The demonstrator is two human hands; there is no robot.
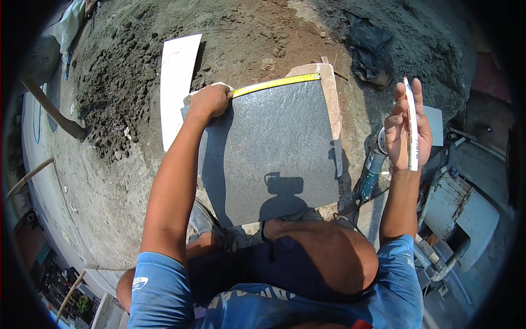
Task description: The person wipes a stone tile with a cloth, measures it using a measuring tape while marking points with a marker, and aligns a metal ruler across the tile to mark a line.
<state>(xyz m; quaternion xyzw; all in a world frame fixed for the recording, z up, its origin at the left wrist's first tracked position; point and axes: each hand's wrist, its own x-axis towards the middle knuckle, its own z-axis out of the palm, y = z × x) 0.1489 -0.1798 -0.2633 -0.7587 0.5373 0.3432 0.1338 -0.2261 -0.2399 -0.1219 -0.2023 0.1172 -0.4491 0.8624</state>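
Observation:
A dark grey, slightly textured tile [279, 142] lies flat before my knees. Along its far edge stretches the yellow blade of a tape measure [276, 83], ending near the tile's far right corner. My left hand [211, 101] is closed on the tape's left end at the far left corner; the fist hides whether the case is inside. Off to the right of the tile, my right hand [408, 131] is raised, palm up. It holds a slim white marker [412, 131] between thumb and fingers, tip pointing away from me, with some fingers stretched out.
Brown board [330, 98] shows under the tile's right side. A teal angle grinder [370, 174] lies beneath my right hand, near a pale tile piece [434, 125]. A white tile strip [178, 82], loose soil [112, 82] and a black plastic bag [370, 49] lie farther off.

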